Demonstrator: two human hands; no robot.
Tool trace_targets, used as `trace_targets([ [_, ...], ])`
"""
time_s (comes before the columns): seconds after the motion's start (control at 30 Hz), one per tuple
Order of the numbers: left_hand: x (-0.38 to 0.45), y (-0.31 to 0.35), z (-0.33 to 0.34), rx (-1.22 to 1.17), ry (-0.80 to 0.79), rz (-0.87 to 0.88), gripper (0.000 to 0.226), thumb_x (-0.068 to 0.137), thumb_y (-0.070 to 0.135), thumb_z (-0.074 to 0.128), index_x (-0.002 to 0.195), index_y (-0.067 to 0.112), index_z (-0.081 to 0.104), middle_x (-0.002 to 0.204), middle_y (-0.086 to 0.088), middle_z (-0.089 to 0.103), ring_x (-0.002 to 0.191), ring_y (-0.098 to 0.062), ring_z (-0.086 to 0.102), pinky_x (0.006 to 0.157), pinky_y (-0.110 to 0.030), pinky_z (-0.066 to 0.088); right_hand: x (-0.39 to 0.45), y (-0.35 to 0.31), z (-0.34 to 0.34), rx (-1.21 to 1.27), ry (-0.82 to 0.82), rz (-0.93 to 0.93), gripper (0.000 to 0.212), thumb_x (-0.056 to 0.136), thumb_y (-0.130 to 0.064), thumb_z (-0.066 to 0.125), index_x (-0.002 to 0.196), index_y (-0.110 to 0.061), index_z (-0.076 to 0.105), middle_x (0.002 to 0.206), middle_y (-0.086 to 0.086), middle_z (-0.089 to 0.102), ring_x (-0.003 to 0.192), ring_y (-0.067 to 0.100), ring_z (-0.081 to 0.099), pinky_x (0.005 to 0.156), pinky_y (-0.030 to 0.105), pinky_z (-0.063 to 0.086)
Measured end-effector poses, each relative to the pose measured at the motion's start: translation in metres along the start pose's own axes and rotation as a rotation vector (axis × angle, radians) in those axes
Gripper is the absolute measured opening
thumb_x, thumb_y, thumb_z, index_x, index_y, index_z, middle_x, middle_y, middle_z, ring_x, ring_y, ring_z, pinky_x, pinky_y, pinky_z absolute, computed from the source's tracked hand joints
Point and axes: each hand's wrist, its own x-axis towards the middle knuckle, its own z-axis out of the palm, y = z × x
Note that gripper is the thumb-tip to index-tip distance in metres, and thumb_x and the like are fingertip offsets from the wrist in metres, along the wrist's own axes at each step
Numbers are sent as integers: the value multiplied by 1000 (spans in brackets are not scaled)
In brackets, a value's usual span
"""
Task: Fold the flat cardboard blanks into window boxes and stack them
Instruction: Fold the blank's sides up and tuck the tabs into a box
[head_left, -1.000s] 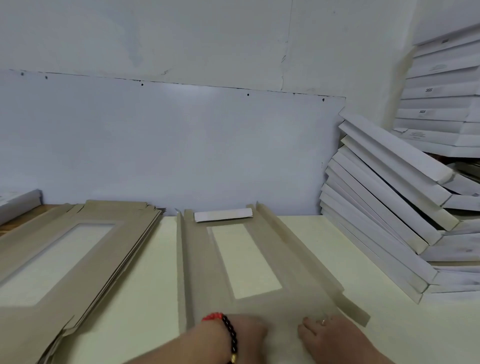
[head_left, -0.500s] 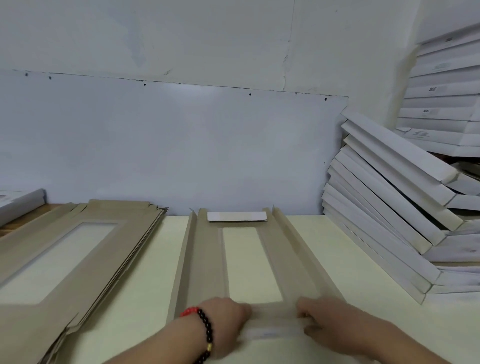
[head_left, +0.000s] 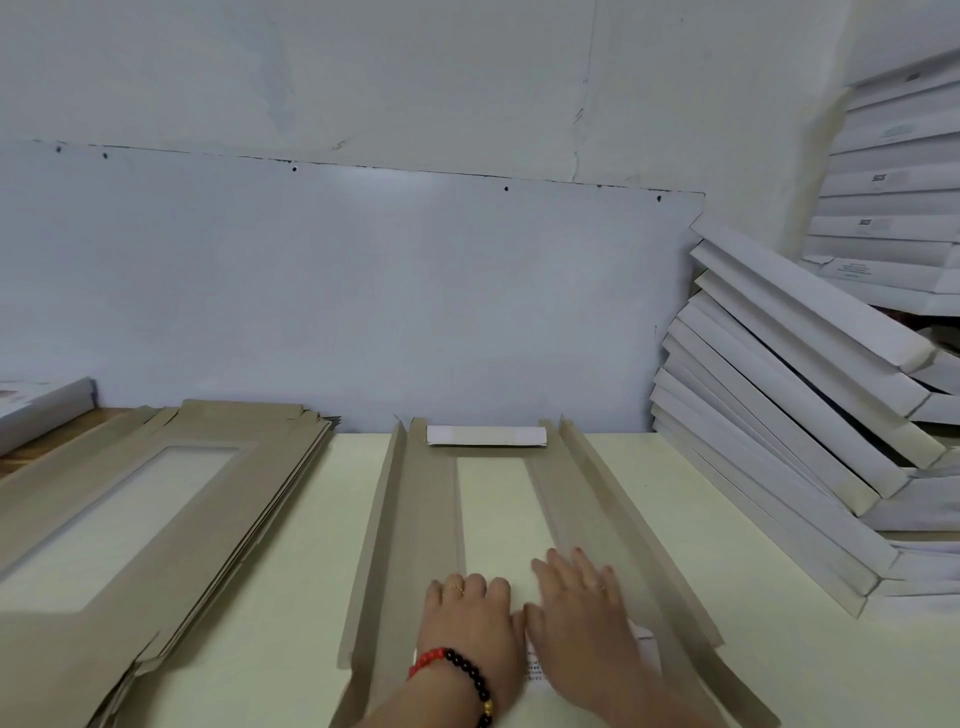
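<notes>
Two pale walls meet behind a cream tabletop (head_left: 291, 597), with a leaning stack of finished white boxes (head_left: 789, 457) far right of the hands and a pile of flat brown blanks (head_left: 156, 509) to their left. Between them lies the half-folded window blank (head_left: 582, 499), side flaps raised. Left hand (head_left: 470, 618) and right hand (head_left: 582, 608) press flat, fingers straight, side by side on its near end.

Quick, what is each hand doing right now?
Left hand: open, fingers flat, pressing the near flap of the cardboard blank.
Right hand: open, flat on it too.
</notes>
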Motion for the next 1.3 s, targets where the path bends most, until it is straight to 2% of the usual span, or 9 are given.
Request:
trace_targets([
  [0.1, 2, -3, 12, -7, -31, 5, 53, 98, 43, 17, 146, 23, 21, 157, -3, 18, 147, -29, 5, 118, -48, 2, 3, -12, 16, 18, -89, -14, 57, 101, -36, 19, 154, -27, 0, 162, -5, -11, 147, 22, -15, 116, 46, -7],
  [0.27, 4, -22, 17, 65, -99, -10, 58, 99, 44, 11, 152, 21, 4, 162, -6, -5, 147, -32, -13, 117, -53, -7, 3, 4, 27, -66, -108, 2, 57, 101, -46, 15, 154, -29, -1, 162, -6, -10, 148, 20, -12, 116, 48, -8],
  [0.63, 7, -46, 3, 151, -107, -71, 50, 97, 27, 27, 144, 14, 20, 150, -11, 26, 138, -36, 24, 111, -47, 25, 0, 74, 10, -186, -69, 134, 55, 102, -31, 16, 154, -23, 2, 162, 1, 4, 145, 18, 20, 118, 42, 7],
  [0.7, 5, -47, -1, 163, -100, -62, 53, 89, 17, 36, 140, 13, 25, 141, -12, 37, 128, -34, 35, 104, -42, 34, -4, 78, 9, -201, -18, 118, 57, 98, -19, 23, 154, -20, 10, 159, 2, 21, 140, 20, 30, 116, 38, 16],
  [0.77, 4, -48, -5, 150, -71, -32, 50, 90, 18, 40, 138, 14, 28, 137, -11, 42, 124, -32, 39, 101, -42, 37, -8, 78, 5, -186, 81, 117, 54, 88, -14, 49, 142, -14, 44, 133, 4, 57, 118, 23, 56, 102, 36, 40],
  [0.87, 2, -54, -5, 16, -110, 39, 69, 89, 62, 39, 143, 21, 27, 144, -4, 38, 132, -29, 32, 110, -47, 27, -16, 80, 4, -168, 290, 30, 34, 67, -21, 80, 99, -13, 74, 80, 4, 70, 73, 20, 68, 64, 33, 54],
  [0.97, -1, -61, -9, -76, -258, 83, 120, 57, 87, 53, 151, 32, 5, 154, 6, 25, 142, -23, 19, 116, -52, 15, -17, 79, 3, -63, 119, 139, 49, 92, -59, 43, 131, -30, 50, 117, -7, 59, 110, 15, 54, 91, 29, 43],
  [1.03, 1, -65, -9, -72, -258, 104, 128, 51, 88, 59, 151, 34, 0, 154, 7, 25, 142, -22, 19, 116, -51, 15, -14, 81, 1, 30, 68, 166, 70, 86, -75, 33, 141, -32, 37, 125, -9, 53, 117, 14, 48, 97, 28, 38],
  [1.3, 11, -52, -17, -132, -201, -13, 125, 57, 80, 65, 152, 32, -2, 149, 3, 32, 141, -29, 23, 112, -43, 31, -2, 77, -22, 604, -122, 291, 92, 75, -52, 74, 148, -21, 28, 144, 7, 43, 129, 20, 45, 105, 34, 39],
])
